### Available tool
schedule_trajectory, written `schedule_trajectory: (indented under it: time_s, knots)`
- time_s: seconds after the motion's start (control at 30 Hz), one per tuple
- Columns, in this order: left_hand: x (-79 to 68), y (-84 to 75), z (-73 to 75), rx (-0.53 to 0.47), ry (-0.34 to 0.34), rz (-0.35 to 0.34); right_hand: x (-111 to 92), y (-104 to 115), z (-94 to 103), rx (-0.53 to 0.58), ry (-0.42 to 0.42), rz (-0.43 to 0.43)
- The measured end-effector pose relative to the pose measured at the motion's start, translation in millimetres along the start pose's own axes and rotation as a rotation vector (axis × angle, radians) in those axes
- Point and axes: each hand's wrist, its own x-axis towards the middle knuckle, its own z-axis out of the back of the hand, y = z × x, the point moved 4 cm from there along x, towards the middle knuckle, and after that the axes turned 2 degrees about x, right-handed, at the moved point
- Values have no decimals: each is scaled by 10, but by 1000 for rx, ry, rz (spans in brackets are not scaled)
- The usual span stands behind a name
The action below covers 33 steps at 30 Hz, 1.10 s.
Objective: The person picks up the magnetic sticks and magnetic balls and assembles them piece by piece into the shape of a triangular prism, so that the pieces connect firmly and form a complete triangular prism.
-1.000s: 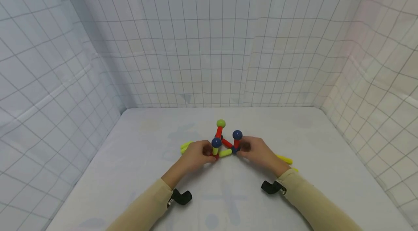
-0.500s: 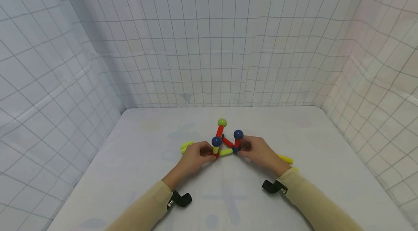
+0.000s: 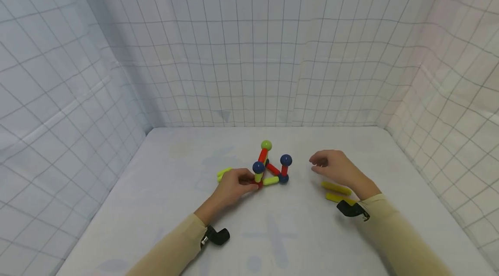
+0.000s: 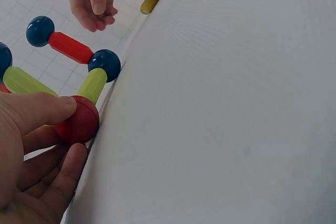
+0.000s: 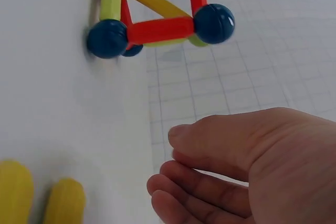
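A magnetic stick-and-ball frame stands on the table in the head view. My left hand point(image 3: 232, 187) pinches its red ball point(image 4: 81, 121) between thumb and fingers. Above that ball a lime rod rises to a blue ball point(image 3: 258, 167). Another lime rod point(image 3: 270, 180) runs along the table to a blue corner ball point(image 3: 283, 178), from which a red rod point(image 3: 285, 170) stands up, topped by a blue ball point(image 3: 286, 160). A lime-green ball point(image 3: 266, 145) crowns the back corner. Apart from the frame, on its right, my right hand point(image 3: 338, 167) hovers with loosely bent fingers, holding nothing.
Two yellow rods point(image 3: 336, 188) lie on the table beneath the right hand and wrist. Lime rods point(image 3: 224, 173) lie beyond the left hand, partly hidden by it. White grid-patterned cloth walls point(image 3: 241, 72) enclose the table's back and sides.
My right hand has let go of the frame's right blue corner and moved right and up, uncovering the yellow rods. My left hand stays on the red ball.
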Motion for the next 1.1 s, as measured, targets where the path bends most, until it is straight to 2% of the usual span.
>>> schedule_trajectory:
  time_s: [0.17, 0.3, 0.47, 0.73, 1.1]
  knots:
    - [6, 9, -7, -12, 5, 0, -90, -99, 262, -57, 42, -10]
    - [8, 19, -16, -16, 10, 2, -166, -166, 336, -65, 117, -61]
    - [12, 3, -2, -7, 1, 10, -239, -288, 328, -71, 199, -120]
    - [14, 11, 0, -13, 2, 19, -296, -487, 242, -51, 254, -175]
    - [6, 36, -2, -14, 0, 12, -343, -435, 173, -13, 290, -193]
